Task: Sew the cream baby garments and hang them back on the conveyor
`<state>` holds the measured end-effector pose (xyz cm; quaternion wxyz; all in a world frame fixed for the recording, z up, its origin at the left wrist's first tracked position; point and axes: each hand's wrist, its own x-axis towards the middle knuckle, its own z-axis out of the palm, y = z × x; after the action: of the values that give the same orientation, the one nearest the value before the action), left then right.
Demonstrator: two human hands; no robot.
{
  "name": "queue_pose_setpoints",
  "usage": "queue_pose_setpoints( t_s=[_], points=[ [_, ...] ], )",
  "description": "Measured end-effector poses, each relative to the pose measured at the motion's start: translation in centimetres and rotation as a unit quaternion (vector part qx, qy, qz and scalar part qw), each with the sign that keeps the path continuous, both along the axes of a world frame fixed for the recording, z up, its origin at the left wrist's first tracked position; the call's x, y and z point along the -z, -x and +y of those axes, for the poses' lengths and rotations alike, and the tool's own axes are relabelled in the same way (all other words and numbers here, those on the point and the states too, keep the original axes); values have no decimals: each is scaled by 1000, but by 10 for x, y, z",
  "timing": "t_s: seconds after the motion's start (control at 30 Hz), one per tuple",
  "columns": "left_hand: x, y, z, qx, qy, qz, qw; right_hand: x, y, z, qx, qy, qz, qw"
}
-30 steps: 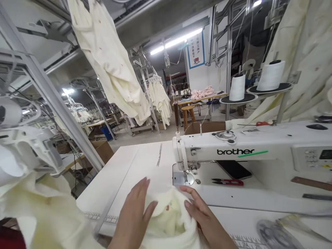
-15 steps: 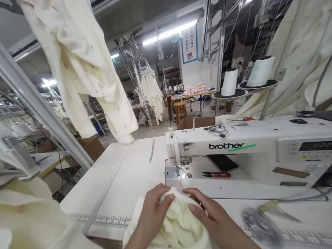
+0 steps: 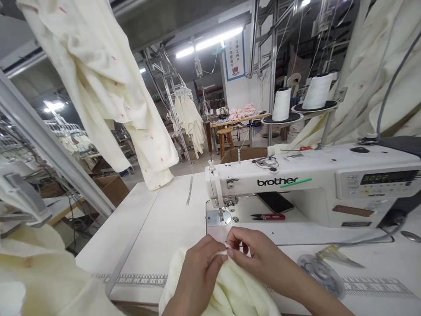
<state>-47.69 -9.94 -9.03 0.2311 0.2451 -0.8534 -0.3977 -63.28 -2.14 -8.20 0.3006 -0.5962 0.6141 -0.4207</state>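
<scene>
A bunched piece of cream fabric (image 3: 226, 292) lies at the near edge of the white sewing table (image 3: 154, 228). My left hand (image 3: 199, 272) grips its top fold from the left. My right hand (image 3: 253, 254) pinches the same fold from the right, thumb and fingertips meeting my left fingers. Both hands sit just in front of the needle plate (image 3: 217, 217) of the white Brother sewing machine (image 3: 312, 184).
Red thread snips (image 3: 268, 216) and a dark phone (image 3: 275, 202) lie under the machine arm. Two white thread cones (image 3: 297, 103) stand behind it. A cream garment (image 3: 108, 87) hangs overhead at left, more cream cloth (image 3: 42, 272) piles at lower left, scissors (image 3: 338, 256) lie at right.
My hands went from lying spread on the cloth to closing together and pinching its top fold. The view shifted so the machine sits further left and higher.
</scene>
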Motion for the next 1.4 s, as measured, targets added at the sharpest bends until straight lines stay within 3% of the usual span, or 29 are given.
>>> queue_pose_setpoints(
  t_s=[0.13, 0.23, 0.37, 0.47, 0.53, 0.57, 0.63, 0.7, 0.77, 0.83, 0.93, 1.03, 1.1, 1.23, 1.4],
  points=[
    [0, -2, 3, 14, 25, -18, 999, 8, 8, -8, -74, -50, -170, 981],
    [4, -5, 4, 4, 49, 21, 999, 18, 10, -18, -112, -102, -320, 935],
    [14, -8, 3, 19, 92, 66, 993, 32, -1, -26, -112, -182, -454, 865],
    [21, -9, 2, 31, 68, 88, 993, 37, -12, -24, -113, -209, -554, 798],
    [25, -8, 2, 7, 36, 99, 994, 35, -16, -21, -127, -210, -577, 779],
    [26, -8, 3, -15, 22, 102, 994, 34, -17, -18, -129, -203, -567, 788],
    [28, -6, 3, -66, 13, 106, 992, 31, -17, -13, -95, -146, -484, 858],
    [30, -4, 3, -114, 35, 103, 988, 29, -18, -6, -10, -58, -307, 950],
    [31, -2, 3, -142, 65, 87, 984, 28, -24, 1, 71, 2, -96, 993],
    [31, 0, 2, -153, 63, 60, 984, 28, -30, 5, 115, 6, 33, 993],
    [26, 2, -3, -166, -31, 50, 984, 29, -32, 3, 105, 1, 31, 994],
    [16, 1, -15, -84, -135, 36, 987, 29, -19, -4, 25, 48, -26, 998],
    [12, 3, -25, -14, -145, 9, 989, 31, -8, -9, -1, 74, -22, 997],
    [11, 14, -45, 0, -120, -10, 993, 41, 5, -20, 63, 50, -22, 996],
    [29, 37, -69, 41, -298, 3, 954, 58, 13, -38, 179, -8, -38, 983]
  ],
)
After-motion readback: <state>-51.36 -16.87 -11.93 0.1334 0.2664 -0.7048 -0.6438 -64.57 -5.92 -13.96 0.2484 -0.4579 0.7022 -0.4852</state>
